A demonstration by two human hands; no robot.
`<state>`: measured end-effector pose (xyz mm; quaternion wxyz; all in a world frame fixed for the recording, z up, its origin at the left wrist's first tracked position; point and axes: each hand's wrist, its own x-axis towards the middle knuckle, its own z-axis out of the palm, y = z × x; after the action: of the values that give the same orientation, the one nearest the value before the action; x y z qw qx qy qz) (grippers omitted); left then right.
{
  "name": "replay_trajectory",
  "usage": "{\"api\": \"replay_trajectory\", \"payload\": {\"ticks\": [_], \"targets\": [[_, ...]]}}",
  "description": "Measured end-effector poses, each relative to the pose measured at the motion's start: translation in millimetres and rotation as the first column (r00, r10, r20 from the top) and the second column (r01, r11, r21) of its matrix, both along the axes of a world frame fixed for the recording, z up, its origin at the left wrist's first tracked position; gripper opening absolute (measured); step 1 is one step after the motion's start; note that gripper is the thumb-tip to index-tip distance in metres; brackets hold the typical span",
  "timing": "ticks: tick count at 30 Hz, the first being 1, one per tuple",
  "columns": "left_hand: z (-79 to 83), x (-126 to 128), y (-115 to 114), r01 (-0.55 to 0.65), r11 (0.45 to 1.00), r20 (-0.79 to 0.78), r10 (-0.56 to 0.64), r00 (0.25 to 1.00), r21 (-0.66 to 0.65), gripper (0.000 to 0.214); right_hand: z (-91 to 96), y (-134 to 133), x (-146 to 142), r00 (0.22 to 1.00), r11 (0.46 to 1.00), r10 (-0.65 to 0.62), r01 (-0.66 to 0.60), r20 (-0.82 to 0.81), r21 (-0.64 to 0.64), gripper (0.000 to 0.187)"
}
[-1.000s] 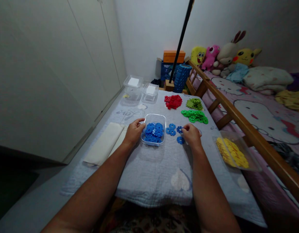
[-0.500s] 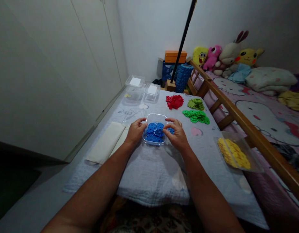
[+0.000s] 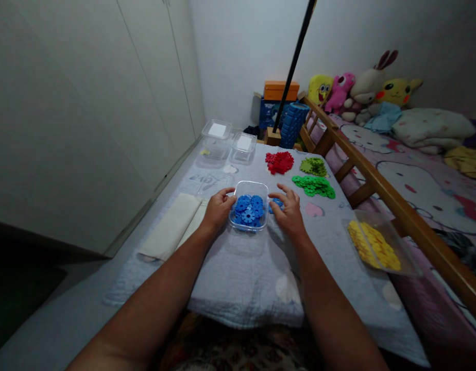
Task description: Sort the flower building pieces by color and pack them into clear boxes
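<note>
A clear plastic container point(image 3: 249, 228) sits on the cloth-covered table with several blue notched discs point(image 3: 249, 212) in it. My left hand point(image 3: 219, 206) grips the container's left rim between thumb and fingers. Just off its right side is my right hand point(image 3: 287, 206), thumb and fingers apart with nothing seen between them. More blue discs point(image 3: 275, 205) lie on the cloth under my right fingers, partly hidden by them.
Red point(image 3: 279, 162), olive-green point(image 3: 313, 166) and bright green disc piles point(image 3: 313, 186) lie at the back right. A clear bag of yellow discs point(image 3: 373, 245) rests by the bed rail point(image 3: 361, 170). Lidded boxes point(image 3: 243, 147) stand at the back left, folded cream cloth point(image 3: 170, 224) in front.
My right hand has moved right, from over the container to beside it, and its pinched fingers have spread. A blue disc now lies on top in the container. My left hand stays on the rim.
</note>
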<state>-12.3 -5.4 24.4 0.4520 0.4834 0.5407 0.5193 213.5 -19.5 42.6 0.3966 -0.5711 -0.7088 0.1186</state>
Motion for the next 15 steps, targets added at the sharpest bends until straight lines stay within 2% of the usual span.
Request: {"api": "replay_trajectory", "payload": {"ticks": [4,8,11,15], "targets": [[-3.2,-0.7,1.8,-0.002,1.0,-0.023,0.002,1.0,0.009,0.053,-5.5,9.8,25.3,0.982,0.982,-0.189,0.189,0.014,-0.008,0.028],[-3.6,-0.5,2.3,-0.005,1.0,-0.02,0.005,1.0,-0.001,0.053,-10.8,11.7,36.1,0.932,0.93,-0.332,0.349,0.147,-0.113,0.027],[-3.3,-0.6,2.1,0.003,1.0,-0.03,-0.003,1.0,0.001,0.053,-12.3,8.2,34.2,0.903,0.908,-0.316,0.377,0.29,-0.184,0.023],[-4.5,-1.2,2.6,0.008,1.0,-0.039,-0.007,0.999,0.008,0.053,-13.0,3.5,27.3,0.871,0.909,-0.254,0.363,0.42,-0.203,0.02]]}}
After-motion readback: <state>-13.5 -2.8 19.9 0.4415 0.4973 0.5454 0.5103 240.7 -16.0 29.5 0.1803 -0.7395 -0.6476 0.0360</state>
